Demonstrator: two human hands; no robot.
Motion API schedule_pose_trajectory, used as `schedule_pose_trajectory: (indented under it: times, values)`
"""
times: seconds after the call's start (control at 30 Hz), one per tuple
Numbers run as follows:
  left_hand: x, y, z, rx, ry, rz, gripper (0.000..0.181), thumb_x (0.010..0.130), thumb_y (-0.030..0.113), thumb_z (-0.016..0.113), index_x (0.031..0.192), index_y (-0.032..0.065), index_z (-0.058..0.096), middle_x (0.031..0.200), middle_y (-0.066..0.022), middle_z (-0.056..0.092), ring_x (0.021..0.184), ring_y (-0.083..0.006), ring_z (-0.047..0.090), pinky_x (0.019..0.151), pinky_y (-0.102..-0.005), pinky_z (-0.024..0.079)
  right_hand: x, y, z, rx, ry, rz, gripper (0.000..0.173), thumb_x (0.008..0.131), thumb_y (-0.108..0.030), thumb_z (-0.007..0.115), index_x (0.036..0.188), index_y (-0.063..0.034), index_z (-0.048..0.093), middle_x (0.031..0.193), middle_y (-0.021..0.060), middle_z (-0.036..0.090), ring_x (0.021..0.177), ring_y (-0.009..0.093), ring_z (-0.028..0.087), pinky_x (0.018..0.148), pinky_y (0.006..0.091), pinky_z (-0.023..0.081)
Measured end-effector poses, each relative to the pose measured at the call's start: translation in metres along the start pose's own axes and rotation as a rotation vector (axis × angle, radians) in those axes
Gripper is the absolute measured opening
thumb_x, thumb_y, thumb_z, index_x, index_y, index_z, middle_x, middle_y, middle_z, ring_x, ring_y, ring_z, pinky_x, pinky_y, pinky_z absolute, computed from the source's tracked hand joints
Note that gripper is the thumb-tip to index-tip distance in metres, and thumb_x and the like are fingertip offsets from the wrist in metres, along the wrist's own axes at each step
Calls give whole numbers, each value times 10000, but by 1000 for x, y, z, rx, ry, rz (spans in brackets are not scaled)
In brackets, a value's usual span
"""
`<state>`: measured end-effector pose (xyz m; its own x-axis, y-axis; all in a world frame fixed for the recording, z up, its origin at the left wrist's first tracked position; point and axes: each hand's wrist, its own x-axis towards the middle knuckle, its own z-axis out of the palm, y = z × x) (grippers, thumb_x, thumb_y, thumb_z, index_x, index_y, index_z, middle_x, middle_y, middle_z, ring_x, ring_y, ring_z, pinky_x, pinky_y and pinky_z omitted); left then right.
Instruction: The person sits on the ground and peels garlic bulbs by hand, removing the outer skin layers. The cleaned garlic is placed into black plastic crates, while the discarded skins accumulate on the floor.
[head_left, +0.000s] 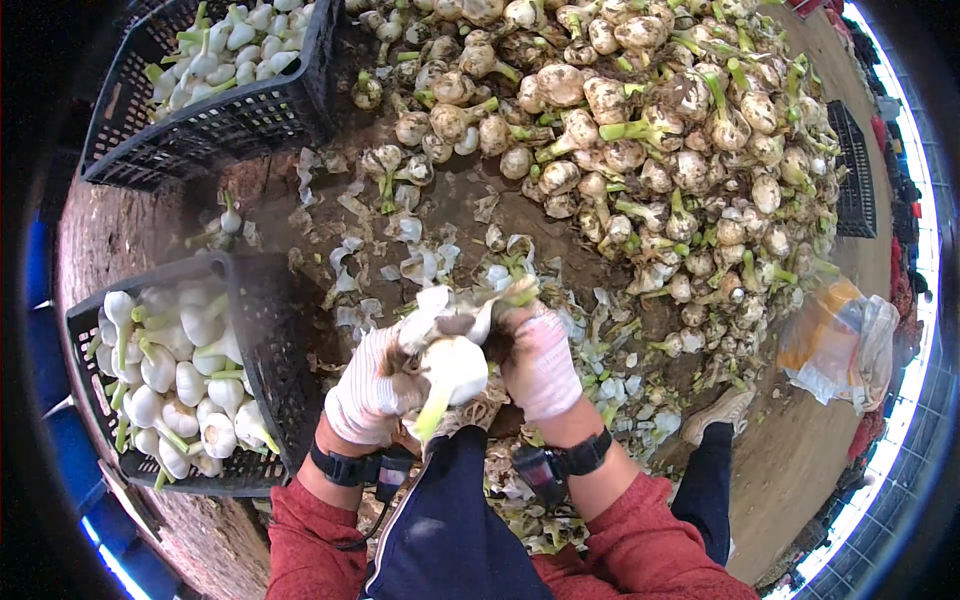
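My gloved left hand (370, 390) grips a white garlic bulb (454, 369) whose short green stalk points down toward my legs. Loose outer skin (442, 315) curls off the bulb's upper side, toward my right hand. My gloved right hand (541, 364) has its fingers bent at this peeled skin, and dark soil stains its fingertips. What exactly those fingers pinch is partly hidden. Both gloves are pale and striped. Beneath the hands, scraps of garlic skin (420, 262) litter the floor.
A large heap of soiled garlic bulbs (622, 135) spreads ahead and to the right. On the left stand a near black plastic crate (277, 375) and a far black crate (217, 127), both holding cleaned garlic. A plastic bag (840, 345) lies at right, near my shoe (718, 416).
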<state>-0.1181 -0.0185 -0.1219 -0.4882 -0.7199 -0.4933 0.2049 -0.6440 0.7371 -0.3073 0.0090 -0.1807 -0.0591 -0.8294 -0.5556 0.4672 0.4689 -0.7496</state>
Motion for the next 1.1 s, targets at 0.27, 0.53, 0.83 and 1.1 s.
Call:
schedule_pose_trajectory:
  times: [0.27, 0.53, 0.83, 1.1]
  values:
    - [1, 3, -2, 366, 19, 154, 644, 696, -7, 771, 1319, 48, 619, 1221, -57, 666, 1142, -161, 609, 1020, -335, 459, -15, -13, -31, -197, -352, -5, 736, 879, -137, 696, 1521, -13, 359, 1444, 153, 515, 1325, 276, 512, 1126, 373, 388]
    - [0, -3, 14, 711, 161, 280, 322, 813, 75, 747, 1131, 38, 708, 1092, -130, 702, 1033, -256, 672, 914, -347, 518, -43, -34, -1, -375, -141, -109, 550, 852, 55, 585, 1395, 15, 504, 1313, 145, 617, 1228, 234, 587, 1082, 355, 442]
    - [4, -3, 13, 979, 208, 409, 279, 791, 73, 715, 1069, 51, 720, 1010, -125, 730, 913, -294, 711, 834, -353, 552, -39, -43, -4, -957, -278, -574, 640, 740, 44, 602, 1375, -13, 546, 1315, 189, 620, 1214, 324, 605, 1075, 382, 455]
    - [7, -23, -6, 130, 290, 90, 288, 856, 110, 646, 1117, -6, 689, 1007, 4, 691, 888, -94, 616, 809, -277, 515, -41, -28, -1, -139, -263, 92, 657, 833, 86, 563, 1473, 2, 440, 1337, 74, 586, 1247, 152, 535, 1082, 307, 409]
